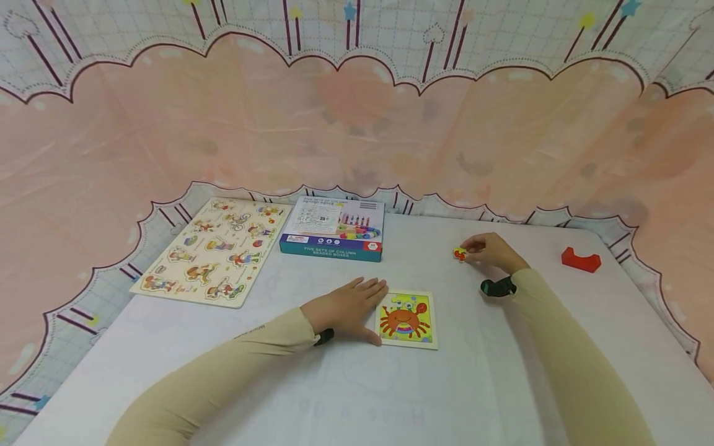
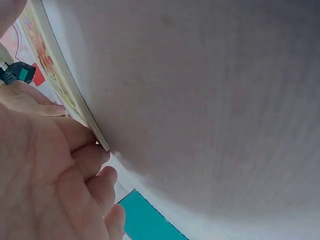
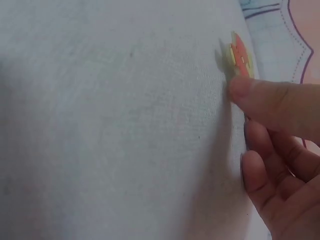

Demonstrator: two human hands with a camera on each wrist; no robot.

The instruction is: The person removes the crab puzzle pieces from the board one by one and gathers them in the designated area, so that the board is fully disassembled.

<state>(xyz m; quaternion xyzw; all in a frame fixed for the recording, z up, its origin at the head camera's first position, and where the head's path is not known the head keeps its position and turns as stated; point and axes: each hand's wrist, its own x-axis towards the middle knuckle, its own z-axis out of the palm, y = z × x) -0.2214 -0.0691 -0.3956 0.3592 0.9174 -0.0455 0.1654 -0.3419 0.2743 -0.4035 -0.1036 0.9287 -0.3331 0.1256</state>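
A square crab puzzle board (image 1: 405, 319) with a pale wooden rim lies on the white tabletop. My left hand (image 1: 348, 310) rests at its left side, fingers spread and mostly straight, the thumb near the lower left corner. Up close in the left wrist view, those fingers touch the edge of the puzzle board (image 2: 75, 95). Farther right and back, my right hand (image 1: 491, 253) pinches a small yellow and red puzzle piece (image 1: 459, 254) between thumb and fingers. In the right wrist view the puzzle piece (image 3: 241, 55) sticks out past the thumb, just at the table surface.
A large wooden puzzle board (image 1: 217, 254) with cartoon figures lies at the back left. Beside it is a flat beaded-column toy box (image 1: 331, 229). A red notched block (image 1: 581, 260) sits at the far right. A patterned cloth (image 1: 357, 124) hangs behind the table.
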